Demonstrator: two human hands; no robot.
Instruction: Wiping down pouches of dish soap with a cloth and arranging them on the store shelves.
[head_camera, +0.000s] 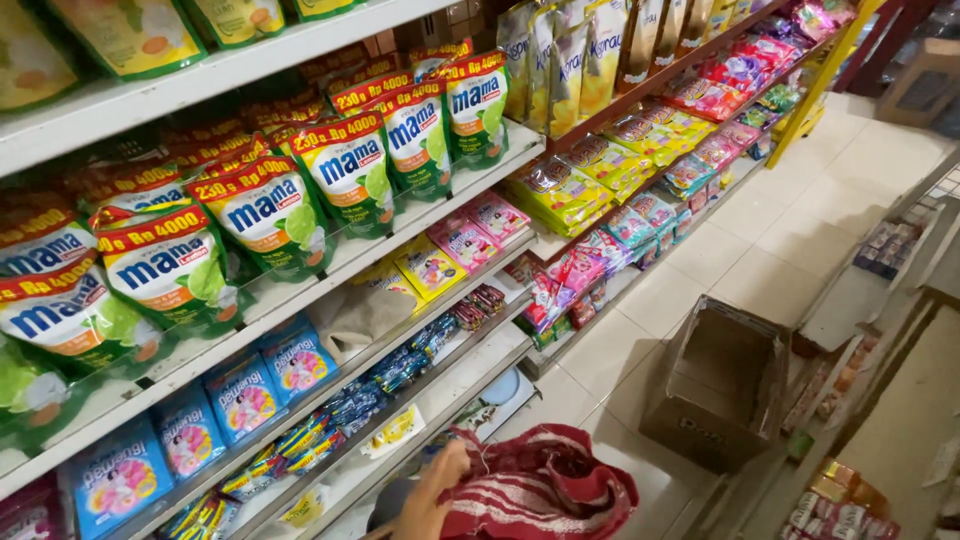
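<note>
Low at the bottom edge, one hand (432, 492) pinches the left rim of a red cloth with white stripes (545, 487); which hand it is I cannot tell. Its bunched bulk spreads rightward from the fingers, over the pale tiled floor (790, 240), just below the lowest shelf (440, 400). Further right stands an open cardboard box (720, 385).

White shelf rack (440, 205) runs along left side. Green refill pouches (260, 215) w/ red tops in row on upper-mid shelf. Blue sachet packs (240, 400) on shelf below; small dark-blue sachets (400, 368) lower, nr front edge. Yellow packs (565, 190) & pink packs (720, 95) further down aisle. Open brown cardboard box (720, 385) on pale tiled floor (790, 225), well apart from shelves.
</note>
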